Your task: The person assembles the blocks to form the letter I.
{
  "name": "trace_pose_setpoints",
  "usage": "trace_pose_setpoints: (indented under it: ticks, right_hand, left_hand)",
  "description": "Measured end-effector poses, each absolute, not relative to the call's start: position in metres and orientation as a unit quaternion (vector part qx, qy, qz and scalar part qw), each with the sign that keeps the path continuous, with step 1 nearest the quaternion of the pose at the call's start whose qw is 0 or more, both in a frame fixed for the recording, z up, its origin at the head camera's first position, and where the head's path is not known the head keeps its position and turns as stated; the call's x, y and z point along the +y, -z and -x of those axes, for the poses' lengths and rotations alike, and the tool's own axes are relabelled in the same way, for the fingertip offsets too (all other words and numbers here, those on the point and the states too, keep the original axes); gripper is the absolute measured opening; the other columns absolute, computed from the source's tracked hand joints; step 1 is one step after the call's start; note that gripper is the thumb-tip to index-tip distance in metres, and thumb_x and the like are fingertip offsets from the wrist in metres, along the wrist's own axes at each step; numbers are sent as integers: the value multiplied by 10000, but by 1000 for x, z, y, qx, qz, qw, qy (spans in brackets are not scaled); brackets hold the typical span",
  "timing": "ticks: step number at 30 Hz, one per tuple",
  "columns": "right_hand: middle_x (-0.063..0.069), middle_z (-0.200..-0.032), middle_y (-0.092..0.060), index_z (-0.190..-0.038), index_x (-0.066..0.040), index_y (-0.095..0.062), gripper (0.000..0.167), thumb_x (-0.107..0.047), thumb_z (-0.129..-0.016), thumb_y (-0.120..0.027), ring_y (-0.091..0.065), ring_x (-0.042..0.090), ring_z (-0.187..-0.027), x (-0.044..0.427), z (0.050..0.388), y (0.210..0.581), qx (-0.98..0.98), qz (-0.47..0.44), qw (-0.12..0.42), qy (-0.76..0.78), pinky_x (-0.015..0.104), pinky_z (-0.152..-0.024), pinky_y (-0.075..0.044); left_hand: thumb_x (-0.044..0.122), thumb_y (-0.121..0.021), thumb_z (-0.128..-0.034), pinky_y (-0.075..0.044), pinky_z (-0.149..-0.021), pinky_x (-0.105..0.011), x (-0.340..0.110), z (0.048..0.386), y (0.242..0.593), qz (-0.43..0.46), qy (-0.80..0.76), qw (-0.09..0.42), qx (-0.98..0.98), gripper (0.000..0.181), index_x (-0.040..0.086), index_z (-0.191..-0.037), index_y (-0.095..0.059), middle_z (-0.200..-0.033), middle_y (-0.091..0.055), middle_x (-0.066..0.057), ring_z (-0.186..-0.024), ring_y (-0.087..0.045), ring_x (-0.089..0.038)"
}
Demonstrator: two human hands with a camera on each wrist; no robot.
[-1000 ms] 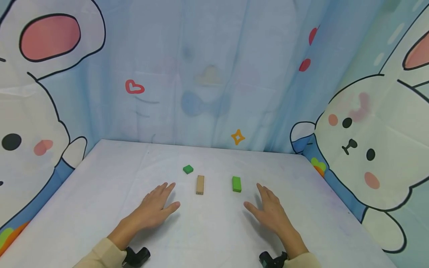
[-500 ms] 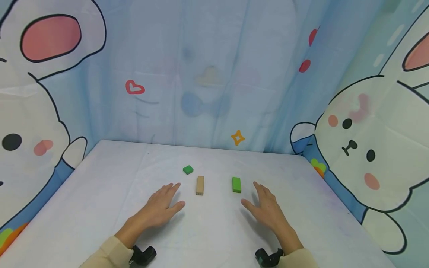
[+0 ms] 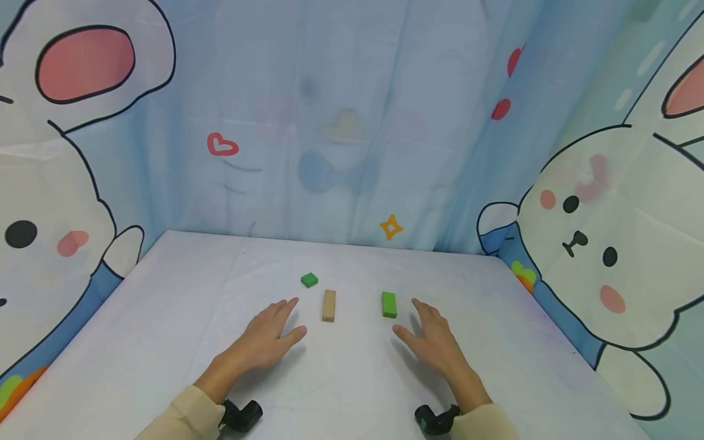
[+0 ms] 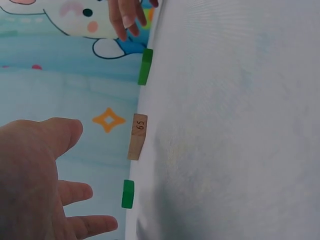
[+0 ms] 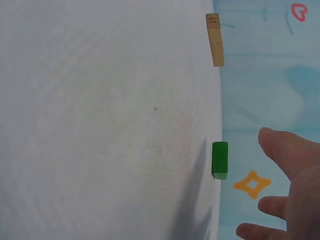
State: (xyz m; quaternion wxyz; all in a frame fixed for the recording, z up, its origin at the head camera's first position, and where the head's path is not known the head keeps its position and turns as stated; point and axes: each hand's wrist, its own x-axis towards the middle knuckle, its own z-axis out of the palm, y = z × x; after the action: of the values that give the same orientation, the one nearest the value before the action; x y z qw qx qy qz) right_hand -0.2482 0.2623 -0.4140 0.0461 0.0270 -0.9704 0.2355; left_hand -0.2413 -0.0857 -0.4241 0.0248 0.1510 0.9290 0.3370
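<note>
My left hand [image 3: 264, 342] hovers above the table, fingers extended and thumb spread, holding nothing. Just beyond its thumb lies a plain wooden block [image 3: 329, 305]; in the left wrist view the number 65 shows on its end. A smaller dark green block [image 3: 309, 280] sits farther back, to the left of the wooden one. On the right, my right hand [image 3: 434, 342] is also held above the surface with its fingers straight and nothing in it. The bright green block [image 3: 388, 305] lies just ahead of that hand's thumb, apart from it.
A white-covered table [image 3: 352, 391] spans the space under both hands. Behind it hangs a blue curtain [image 3: 264, 73] printed with cartoon figures. Black camera mounts [image 3: 242, 417] sit at the wrists, below cream sleeves [image 3: 187, 415].
Both hands have drifted inward, the left one to the right and the right one slightly to the left. The three blocks stay where they were.
</note>
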Motion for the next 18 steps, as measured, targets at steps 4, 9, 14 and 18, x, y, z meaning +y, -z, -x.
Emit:
trace_pose_setpoints:
  ticks: [4,9,14,18]
  right_hand:
    - [302,-1614,-335,-1593,-9,-326,825,-471,-989,-647,-341,520,-1472,261,250,416,-970,-26,50,-235,689,-1145,-367]
    - [297,-1611,-342,-1591,-10,-330,818,-456,-986,-655,-348,509,-1472,261,252,417,-970,-25,53,-237,678,-1151,-368]
    - [296,-1613,-339,-1594,-11,-322,823,-449,-984,-659,-346,504,-1475,259,256,418,-969,-23,50,-239,677,-1155,-367]
    - [300,-1611,-339,-1593,-8,-322,821,-439,-982,-662,-349,504,-1474,258,258,418,-970,-19,50,-239,677,-1153,-371]
  left_hand:
    - [440,-527,-1056,-186,-1258,-648,-83,243,423,-149,-338,22,929,711,71,-1624,-311,-1656,-320,-240,-1551,-267,-434]
    - [436,-538,-1052,-203,-1243,-667,-81,244,421,-153,-340,16,928,712,53,-1614,-328,-1638,-347,-251,-1536,-294,-442]
    - [409,-542,-1053,-222,-1239,-662,-78,246,422,-148,-343,10,928,691,45,-1606,-342,-1627,-368,-248,-1528,-312,-441]
    - [403,-534,-1057,-226,-1246,-646,-75,249,421,-146,-347,7,927,687,44,-1608,-336,-1630,-367,-243,-1531,-310,-438]
